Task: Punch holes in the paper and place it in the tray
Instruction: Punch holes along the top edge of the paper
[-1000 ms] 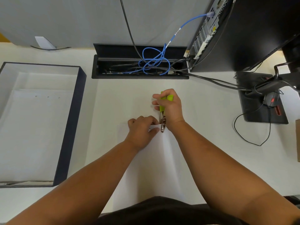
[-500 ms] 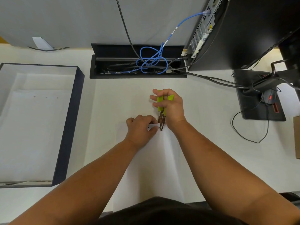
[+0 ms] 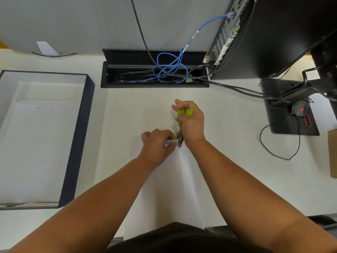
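A white sheet of paper [image 3: 169, 189] lies on the desk in front of me, its far edge lifted. My left hand [image 3: 157, 144] pinches that far edge. My right hand [image 3: 191, 120] grips a hole punch plier [image 3: 180, 123] with lime-green handles; its metal jaws sit on the paper's edge right beside my left fingers. The handles look squeezed together. A dark-walled tray [image 3: 80, 136] stands at the left and holds white sheets with three punched holes near their far edge.
An open cable box [image 3: 155, 83] with blue and black cables sits at the back centre. A computer tower [image 3: 255, 37], a black stand base [image 3: 284, 110] with a mouse [image 3: 300, 108] and a trailing cable fill the right. A cardboard box [image 3: 332, 154] is at the right edge.
Both hands stay in place on the paper's far edge. The punch handles have closed a little in my right hand; the view has shifted slightly.
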`<state>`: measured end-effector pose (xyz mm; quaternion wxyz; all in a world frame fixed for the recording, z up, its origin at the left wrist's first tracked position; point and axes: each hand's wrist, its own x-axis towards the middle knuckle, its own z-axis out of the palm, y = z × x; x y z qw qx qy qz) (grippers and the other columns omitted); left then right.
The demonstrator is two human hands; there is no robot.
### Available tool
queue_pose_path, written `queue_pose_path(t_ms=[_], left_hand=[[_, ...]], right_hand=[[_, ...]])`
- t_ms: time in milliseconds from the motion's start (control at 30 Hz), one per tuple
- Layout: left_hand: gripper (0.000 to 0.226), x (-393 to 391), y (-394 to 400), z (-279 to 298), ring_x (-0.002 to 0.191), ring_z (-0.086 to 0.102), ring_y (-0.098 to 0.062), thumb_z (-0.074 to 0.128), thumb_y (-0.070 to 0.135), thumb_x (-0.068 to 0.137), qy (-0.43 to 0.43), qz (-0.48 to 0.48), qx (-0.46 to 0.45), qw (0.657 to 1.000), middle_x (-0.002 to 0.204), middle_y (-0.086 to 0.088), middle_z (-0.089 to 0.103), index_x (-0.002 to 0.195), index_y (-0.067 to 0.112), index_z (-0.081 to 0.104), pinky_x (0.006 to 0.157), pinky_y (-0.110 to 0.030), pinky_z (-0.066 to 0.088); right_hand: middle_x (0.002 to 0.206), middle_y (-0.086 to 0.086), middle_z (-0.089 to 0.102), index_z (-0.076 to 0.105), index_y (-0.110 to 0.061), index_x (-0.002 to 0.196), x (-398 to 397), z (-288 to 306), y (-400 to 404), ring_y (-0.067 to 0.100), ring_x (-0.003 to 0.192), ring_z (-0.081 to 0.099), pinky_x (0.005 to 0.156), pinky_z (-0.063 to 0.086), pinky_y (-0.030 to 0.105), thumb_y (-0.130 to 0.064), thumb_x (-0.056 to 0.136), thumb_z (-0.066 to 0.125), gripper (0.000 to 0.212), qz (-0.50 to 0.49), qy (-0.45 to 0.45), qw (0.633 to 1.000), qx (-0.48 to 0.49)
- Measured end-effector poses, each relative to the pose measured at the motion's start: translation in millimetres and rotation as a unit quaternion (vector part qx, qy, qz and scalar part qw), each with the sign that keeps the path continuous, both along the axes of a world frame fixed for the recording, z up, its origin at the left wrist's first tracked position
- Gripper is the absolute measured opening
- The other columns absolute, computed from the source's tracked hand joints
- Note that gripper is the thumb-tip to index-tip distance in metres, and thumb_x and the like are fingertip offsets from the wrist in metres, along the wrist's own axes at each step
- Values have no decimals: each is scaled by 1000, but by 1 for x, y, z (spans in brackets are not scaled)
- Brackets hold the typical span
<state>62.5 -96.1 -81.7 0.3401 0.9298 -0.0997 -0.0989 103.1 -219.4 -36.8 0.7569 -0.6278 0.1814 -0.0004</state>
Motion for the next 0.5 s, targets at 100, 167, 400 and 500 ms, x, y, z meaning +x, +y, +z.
queue_pose_path(t_ms=[100,167,400,500], left_hand=[[3,-2,1,0,86,51,-7,59,34,87,-11,6,3,1000,78,17,58,85,33,61,85,-36,24],[3,-3,0,-1,85,51,-8,59,32,87,-20,6,2,1000,78,16,59,86,32,62,85,-37,26],[8,-3,-4,-1,83,51,-12,59,32,89,-21,21,11,1000,77,14,60,86,32,66,84,-40,29],[8,-2,-4,0,84,52,-12,58,34,89,-17,22,17,999,78,13,60,86,32,66,86,-40,29]], right_hand=[[107,3,69,66,-16,81,1,-5,-5,26,118,61,105,44,50,18,67,49,41,-66,17,998,11],[119,15,65,65,-15,82,-3,-5,-1,15,116,61,107,43,45,18,69,49,39,-80,6,997,16],[118,18,64,61,-7,87,-5,2,1,25,125,56,103,46,33,15,62,48,35,24,-78,996,34],[125,19,62,63,-14,86,5,7,-2,12,117,60,97,48,26,20,68,46,42,35,-93,995,-33]])
